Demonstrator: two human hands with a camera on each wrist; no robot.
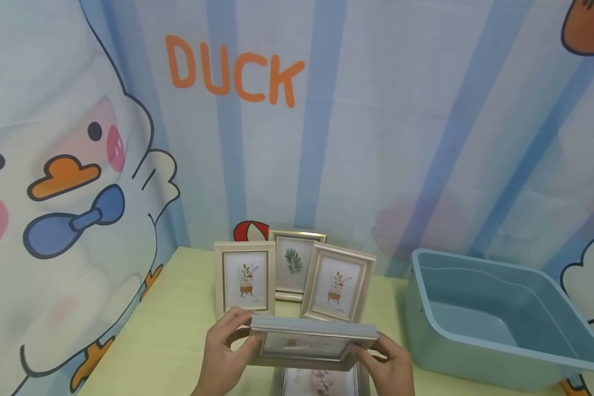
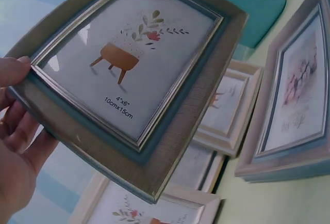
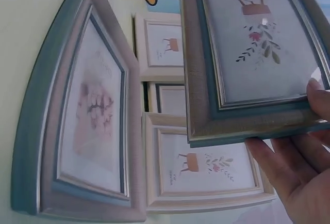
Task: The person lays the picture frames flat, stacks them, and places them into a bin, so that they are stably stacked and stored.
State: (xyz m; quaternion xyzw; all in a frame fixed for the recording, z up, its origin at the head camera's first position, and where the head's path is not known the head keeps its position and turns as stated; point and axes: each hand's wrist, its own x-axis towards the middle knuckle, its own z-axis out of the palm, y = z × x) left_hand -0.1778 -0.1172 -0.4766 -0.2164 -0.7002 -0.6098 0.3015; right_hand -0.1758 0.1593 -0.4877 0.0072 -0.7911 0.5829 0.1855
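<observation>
Both hands hold one picture frame [image 1: 308, 345] above the table, its upper edge tipped towards the head camera. My left hand [image 1: 226, 350] grips its left end, thumb on the front and fingers behind. At the opposite end my right hand [image 1: 390, 366] pinches it the same way. In the left wrist view the held picture frame [image 2: 139, 53] has a grey-brown border and a print of a potted plant on legs. Below it lies a second picture frame [image 1: 319, 383] with a pink flower print, partly hidden in the head view.
Behind the hands stand a cream picture frame [image 1: 245, 279], another cream one [image 1: 339, 281] and a leaf-print frame [image 1: 294, 264] between and behind them. A blue-green plastic bin [image 1: 505, 324] is on the right of the pale yellow table [image 1: 158, 330]. A duck-print curtain [image 1: 376, 137] hangs behind.
</observation>
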